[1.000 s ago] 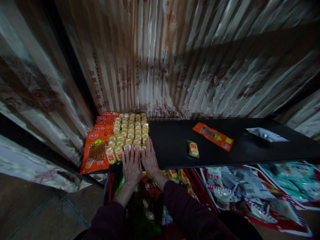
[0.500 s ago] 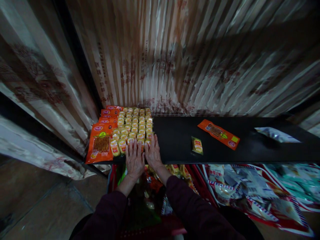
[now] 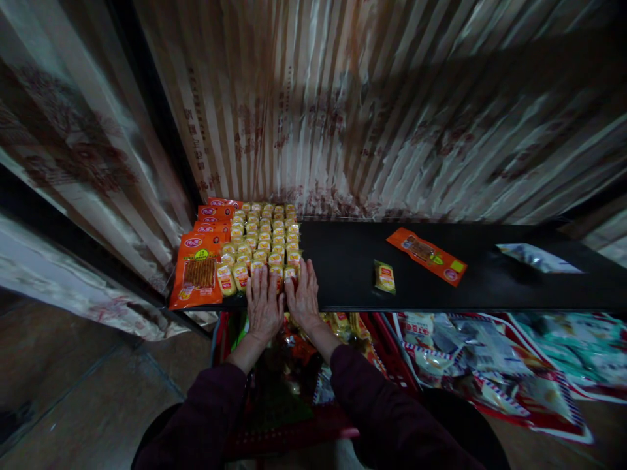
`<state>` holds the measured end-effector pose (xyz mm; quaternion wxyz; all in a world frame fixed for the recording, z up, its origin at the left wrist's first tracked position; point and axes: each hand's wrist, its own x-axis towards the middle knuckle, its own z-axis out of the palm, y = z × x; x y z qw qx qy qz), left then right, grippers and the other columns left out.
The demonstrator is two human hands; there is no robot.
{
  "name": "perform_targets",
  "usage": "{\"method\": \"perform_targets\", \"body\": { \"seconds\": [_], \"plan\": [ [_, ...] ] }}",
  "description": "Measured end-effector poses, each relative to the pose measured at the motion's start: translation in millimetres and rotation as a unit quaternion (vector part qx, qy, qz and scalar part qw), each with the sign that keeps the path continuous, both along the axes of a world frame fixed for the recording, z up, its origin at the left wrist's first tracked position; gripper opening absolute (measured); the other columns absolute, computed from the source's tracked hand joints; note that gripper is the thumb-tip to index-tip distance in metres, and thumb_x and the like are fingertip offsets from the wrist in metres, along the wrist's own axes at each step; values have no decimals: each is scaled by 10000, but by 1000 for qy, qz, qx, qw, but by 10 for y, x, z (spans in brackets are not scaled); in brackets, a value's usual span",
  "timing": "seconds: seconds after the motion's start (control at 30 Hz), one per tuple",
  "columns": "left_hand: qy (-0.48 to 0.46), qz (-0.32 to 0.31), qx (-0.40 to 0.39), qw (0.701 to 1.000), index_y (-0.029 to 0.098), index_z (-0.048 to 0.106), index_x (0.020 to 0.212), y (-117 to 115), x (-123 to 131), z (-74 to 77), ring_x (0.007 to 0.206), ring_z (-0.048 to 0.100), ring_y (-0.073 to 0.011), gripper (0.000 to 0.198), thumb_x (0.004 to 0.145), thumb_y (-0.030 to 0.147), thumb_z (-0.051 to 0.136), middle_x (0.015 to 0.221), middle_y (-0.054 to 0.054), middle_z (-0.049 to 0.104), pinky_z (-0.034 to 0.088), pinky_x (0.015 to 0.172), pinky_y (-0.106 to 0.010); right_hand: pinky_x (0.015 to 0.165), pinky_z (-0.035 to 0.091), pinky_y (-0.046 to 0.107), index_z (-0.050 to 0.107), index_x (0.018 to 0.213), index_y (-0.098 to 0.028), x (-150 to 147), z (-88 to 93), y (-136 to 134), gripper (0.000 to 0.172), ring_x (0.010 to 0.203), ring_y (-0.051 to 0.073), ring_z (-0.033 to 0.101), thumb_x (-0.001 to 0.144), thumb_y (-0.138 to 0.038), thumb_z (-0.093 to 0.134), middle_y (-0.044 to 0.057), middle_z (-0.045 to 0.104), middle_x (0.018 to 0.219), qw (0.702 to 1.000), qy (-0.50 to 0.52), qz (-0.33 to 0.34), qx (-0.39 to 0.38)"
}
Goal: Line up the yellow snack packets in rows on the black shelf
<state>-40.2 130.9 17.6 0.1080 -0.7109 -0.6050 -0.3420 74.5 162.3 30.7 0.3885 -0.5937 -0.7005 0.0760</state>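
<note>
Small yellow snack packets (image 3: 264, 241) lie in tight rows at the left end of a black shelf (image 3: 441, 294). My left hand (image 3: 263, 305) lies flat, fingers stretched out, on the nearest packets at the shelf's front edge. My right hand (image 3: 304, 297) lies flat beside it, fingers spread, touching the front right corner of the rows. A row of orange snack bags (image 3: 198, 277) overlaps along the left of the yellow packets.
One loose yellow packet (image 3: 385, 277), an orange bag (image 3: 426, 255) and a clear silvery packet (image 3: 537, 257) lie further right on the shelf. Below the shelf stands a red basket (image 3: 294, 418) of goods, with big printed bags (image 3: 490, 372) to its right. Striped curtains hang behind.
Both hands stay flat on the front of the yellow rows, edged slightly inward. The view has shifted a little, so the shelf sits higher in the picture.
</note>
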Motion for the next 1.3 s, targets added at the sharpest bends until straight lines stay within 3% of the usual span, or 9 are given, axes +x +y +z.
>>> {"method": "perform_targets", "body": {
  "seconds": [0.27, 0.57, 0.7, 0.93, 1.1, 1.2, 1.3],
  "plan": [
    [-20, -37, 13, 999, 124, 275, 1423, -150, 44, -36, 1419, 87, -269, 594, 853, 185, 430, 1500, -164, 253, 180, 1121, -529, 1084, 276, 518, 163, 1447, -173, 74, -7, -142, 566, 1393, 253, 194, 940, -387, 293, 164, 218, 1496, 999, 28, 15, 3],
    [-41, -211, -2, 977, 102, 250, 1421, -414, 229, -143, 1412, 146, -255, 624, 822, 131, 422, 1428, -196, 378, 325, 1072, -519, 1097, 295, 501, 207, 1431, -188, 199, -83, -538, 495, 1380, 218, 239, 950, -294, 260, 135, 258, 1482, 997, 59, 43, 36],
    [-59, -250, -35, 966, 90, 339, 1372, -523, 307, -161, 1404, 178, -257, 541, 837, 143, 394, 1390, -194, 427, 354, 1063, -522, 1092, 311, 490, 245, 1415, -187, 280, -199, -734, 475, 1364, 211, 269, 947, -264, 265, 135, 301, 1456, 997, 60, 42, 33],
    [-73, -211, -173, 959, 56, 453, 1285, -808, 484, -300, 1336, 345, -229, 451, 857, 148, 348, 1346, -202, 474, 377, 1067, -458, 1083, 319, 508, 272, 1409, -178, 466, -347, -1131, 486, 1355, 224, 293, 926, -225, 251, 136, 338, 1440, 996, 38, 76, -21],
    [-89, -233, -221, 943, 88, 454, 1298, -1098, 628, -385, 1306, 389, -213, 470, 836, 141, 387, 1350, -176, 476, 357, 1082, -423, 1077, 335, 497, 323, 1391, -158, 640, -544, -1395, 529, 1327, 231, 340, 864, -190, 307, 136, 400, 1403, 991, 45, 124, -36],
    [-114, -163, -319, 927, 96, 487, 1269, -1228, 719, -510, 1269, 437, -203, 480, 794, 103, 414, 1334, -173, 494, 388, 1055, -375, 1065, 359, 481, 417, 1336, -139, 684, -734, -1468, 536, 1273, 230, 411, 804, -126, 351, 141, 477, 1340, 987, 33, 93, -126],
    [-139, -89, -438, 884, 111, 549, 1187, -1260, 747, -641, 1204, 499, -193, 429, 772, 87, 444, 1276, -160, 548, 397, 1026, -336, 1035, 402, 430, 517, 1251, -110, 690, -864, -1483, 488, 1205, 237, 484, 772, -109, 419, 158, 536, 1276, 969, 0, 98, -227]
  ]
}}
